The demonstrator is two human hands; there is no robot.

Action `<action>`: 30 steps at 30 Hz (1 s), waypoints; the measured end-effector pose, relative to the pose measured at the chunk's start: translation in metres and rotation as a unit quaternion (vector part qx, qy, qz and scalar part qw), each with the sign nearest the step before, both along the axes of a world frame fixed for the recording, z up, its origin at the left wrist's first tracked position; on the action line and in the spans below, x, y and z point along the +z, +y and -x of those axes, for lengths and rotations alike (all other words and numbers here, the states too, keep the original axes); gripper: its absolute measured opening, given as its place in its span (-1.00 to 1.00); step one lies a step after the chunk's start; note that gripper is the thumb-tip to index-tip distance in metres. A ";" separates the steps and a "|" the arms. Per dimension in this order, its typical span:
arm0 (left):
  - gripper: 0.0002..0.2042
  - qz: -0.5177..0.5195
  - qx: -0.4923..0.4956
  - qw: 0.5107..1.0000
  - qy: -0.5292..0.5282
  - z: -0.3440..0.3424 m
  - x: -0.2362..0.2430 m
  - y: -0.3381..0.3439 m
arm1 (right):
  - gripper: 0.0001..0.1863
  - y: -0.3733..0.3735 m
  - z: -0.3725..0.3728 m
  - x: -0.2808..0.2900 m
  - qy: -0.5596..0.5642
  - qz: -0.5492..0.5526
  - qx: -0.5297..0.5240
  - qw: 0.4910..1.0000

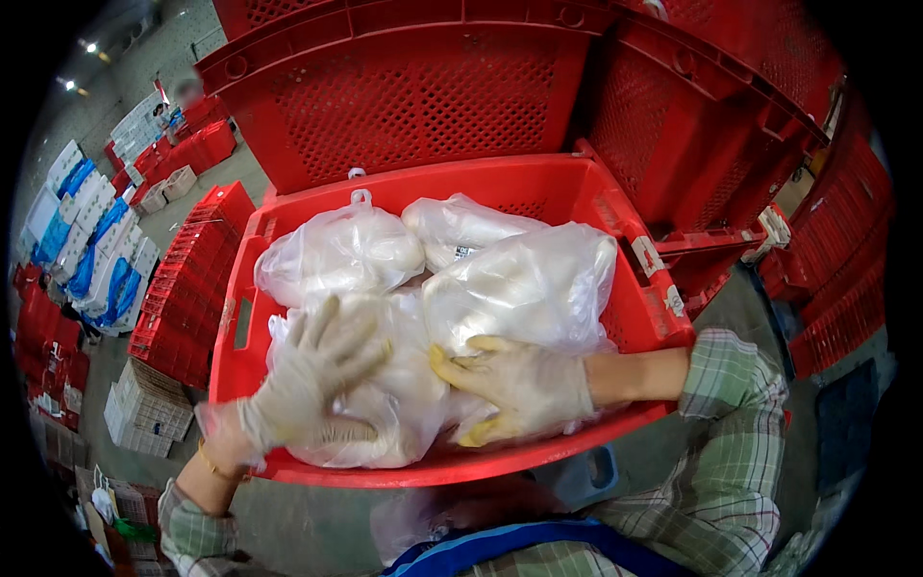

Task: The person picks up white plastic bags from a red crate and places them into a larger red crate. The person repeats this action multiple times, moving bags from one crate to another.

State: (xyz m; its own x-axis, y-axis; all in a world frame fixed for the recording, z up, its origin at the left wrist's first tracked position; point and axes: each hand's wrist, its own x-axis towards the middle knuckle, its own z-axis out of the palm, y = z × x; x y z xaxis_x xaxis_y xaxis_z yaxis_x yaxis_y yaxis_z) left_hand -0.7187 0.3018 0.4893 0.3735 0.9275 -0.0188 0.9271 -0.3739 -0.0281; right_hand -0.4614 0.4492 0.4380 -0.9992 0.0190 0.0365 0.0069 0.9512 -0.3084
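A red plastic crate (636, 308) holds several translucent plastic bags of pale white contents, including an upper-left bag (336, 245), a back bag (471, 221) and a big right bag (524, 279). My left hand (312, 370), in a cream glove, has its fingers spread over the front-left bag (389, 423). My right hand (510, 389), in a cream glove with yellow fingertips, rests with fingers apart on the bags at the front right, beside the front-left bag.
Tall red perforated crates (404, 106) stand behind, more crate stacks (836, 260) at right. At left are red crate stacks (192, 279), white baskets (144, 404), white boxes with blue liners (91, 240) and a distant person (161, 117). A blue-grey container (601, 476) lies below.
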 end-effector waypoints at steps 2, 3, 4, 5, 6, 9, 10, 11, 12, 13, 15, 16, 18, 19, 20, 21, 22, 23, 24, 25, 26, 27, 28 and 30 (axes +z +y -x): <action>-0.21 0.031 -0.009 0.999 -0.027 -0.008 0.000 -0.015 | -0.12 0.022 -0.013 -0.008 0.068 -0.126 0.088 0.986; -0.24 0.028 -0.008 0.998 -0.051 -0.010 -0.006 -0.022 | -0.15 0.029 -0.012 -0.011 0.074 -0.171 0.079 0.979; -0.27 0.021 -0.009 0.997 -0.071 -0.010 -0.004 -0.024 | -0.17 0.038 -0.008 -0.010 0.082 -0.220 0.067 0.970; -0.34 0.073 0.013 0.991 -0.107 -0.018 0.008 -0.026 | -0.19 0.047 -0.004 -0.006 0.090 -0.268 0.055 0.957; -0.35 0.075 0.007 0.993 -0.095 -0.017 0.005 -0.025 | -0.21 0.055 0.002 0.000 0.069 -0.267 0.025 0.961; -0.37 0.087 0.013 0.994 -0.070 -0.015 0.000 -0.035 | -0.22 0.075 0.041 0.027 0.018 -0.224 -0.086 0.971; -0.37 0.085 0.012 0.993 -0.077 -0.015 0.001 -0.035 | -0.20 0.086 0.052 0.038 -0.003 -0.199 -0.147 0.969; -0.38 0.072 0.006 0.994 -0.086 -0.015 0.000 -0.030 | -0.19 0.101 0.063 0.040 0.005 -0.208 -0.211 0.955; -0.40 0.045 -0.010 0.995 -0.086 -0.016 0.000 -0.025 | -0.19 0.114 0.070 0.039 0.014 -0.219 -0.275 0.936; -0.41 0.020 -0.018 0.996 -0.089 -0.019 0.000 -0.027 | -0.18 0.117 0.074 0.040 0.020 -0.201 -0.296 0.934; -0.43 -0.016 -0.031 0.995 -0.094 -0.021 0.002 -0.026 | -0.18 0.119 0.070 0.047 0.033 -0.164 -0.342 0.925; -0.43 -0.021 -0.025 0.994 -0.100 -0.019 -0.002 -0.028 | -0.19 0.112 0.068 0.043 0.021 -0.148 -0.314 0.938; -0.41 -0.011 -0.005 0.994 -0.107 -0.012 -0.007 -0.032 | -0.21 0.085 0.061 0.038 0.004 -0.117 -0.249 0.962; -0.39 0.004 0.007 0.994 -0.113 -0.009 -0.010 -0.036 | -0.24 0.063 0.057 0.050 -0.091 -0.109 -0.204 0.969; -0.38 0.018 0.011 0.992 -0.121 -0.007 -0.012 -0.037 | -0.27 0.042 0.047 0.058 -0.186 -0.103 -0.164 0.963; -0.38 0.014 0.016 0.992 -0.123 -0.004 -0.011 -0.039 | -0.30 0.021 0.025 0.045 -0.104 -0.118 -0.118 0.980; -0.38 0.014 0.015 0.992 -0.126 -0.004 -0.011 -0.041 | -0.34 0.004 0.000 0.034 -0.023 -0.130 -0.075 0.988; -0.38 0.019 0.006 0.991 -0.132 -0.006 -0.012 -0.038 | -0.35 0.002 -0.017 0.023 -0.037 -0.079 -0.071 0.994; -0.37 0.017 -0.003 0.991 -0.133 -0.007 -0.011 -0.034 | -0.37 0.007 -0.029 0.007 -0.044 -0.029 -0.066 0.996; -0.37 0.018 -0.002 0.991 -0.132 -0.007 -0.010 -0.034 | -0.38 0.010 -0.029 0.004 -0.049 0.024 -0.052 0.997; -0.37 0.017 -0.001 0.991 -0.132 -0.007 -0.010 -0.033 | -0.37 0.014 -0.030 0.006 -0.005 0.051 -0.070 0.996; -0.38 0.007 -0.002 0.992 -0.125 -0.008 -0.010 -0.034 | -0.36 0.021 -0.029 0.013 0.040 0.079 -0.087 0.992; -0.39 0.001 0.005 0.993 -0.115 -0.008 -0.010 -0.036 | -0.35 0.032 -0.021 0.014 0.068 0.039 -0.098 0.992; -0.39 -0.005 0.004 0.994 -0.111 -0.008 -0.008 -0.036 | -0.32 0.055 -0.011 0.020 0.098 -0.120 -0.141 0.978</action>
State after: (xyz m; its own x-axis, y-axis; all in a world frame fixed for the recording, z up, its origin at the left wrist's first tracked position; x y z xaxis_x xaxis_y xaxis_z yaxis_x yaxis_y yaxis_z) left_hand -0.7109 0.2660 0.4814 0.3607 0.9299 0.0723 0.9135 -0.3679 0.1736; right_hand -0.4507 0.5042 0.4582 -0.9287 0.2599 0.2645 0.2419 0.9652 -0.0991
